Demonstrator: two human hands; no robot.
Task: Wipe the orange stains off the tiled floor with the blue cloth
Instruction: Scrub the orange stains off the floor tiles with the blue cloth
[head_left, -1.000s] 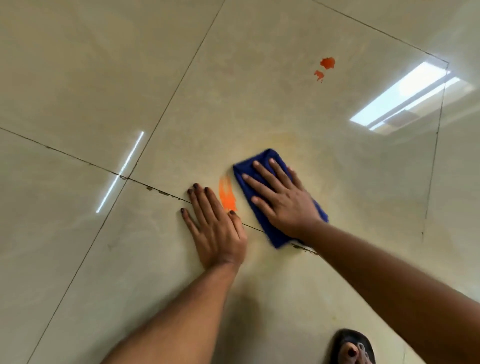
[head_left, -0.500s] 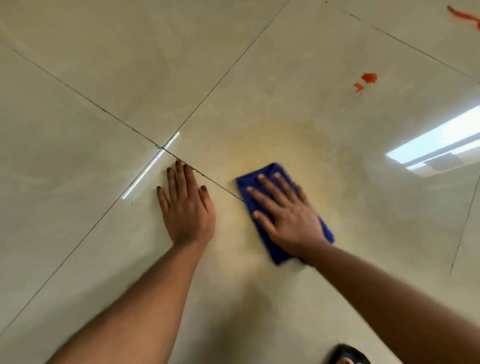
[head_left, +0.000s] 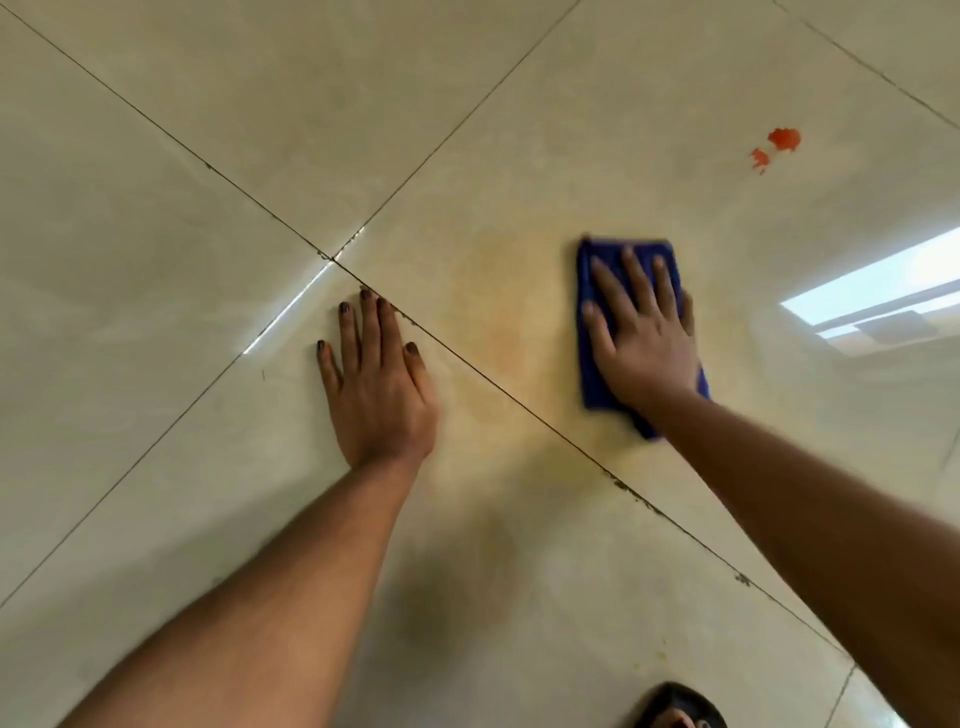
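Observation:
My right hand (head_left: 641, 332) lies flat on the folded blue cloth (head_left: 592, 364), fingers spread, pressing it onto the glossy beige tiled floor (head_left: 208, 156). My left hand (head_left: 376, 387) rests palm down on the floor to the left of the cloth, holding nothing, its fingertips at a grout line. Between the two hands spreads a faint pale orange smear (head_left: 501, 332). Two bright orange stains (head_left: 778, 145) sit on the same tile, far up and to the right of the cloth.
Dark grout lines cross at a joint (head_left: 332, 257) above my left hand. A bright reflection of a ceiling light (head_left: 878, 296) shines on the right. The toe of a black sandal (head_left: 675, 706) shows at the bottom edge.
The bright orange streak beside my left hand was wiped into a faint smear. My right hand has since slid the cloth to the right, away from my left hand.

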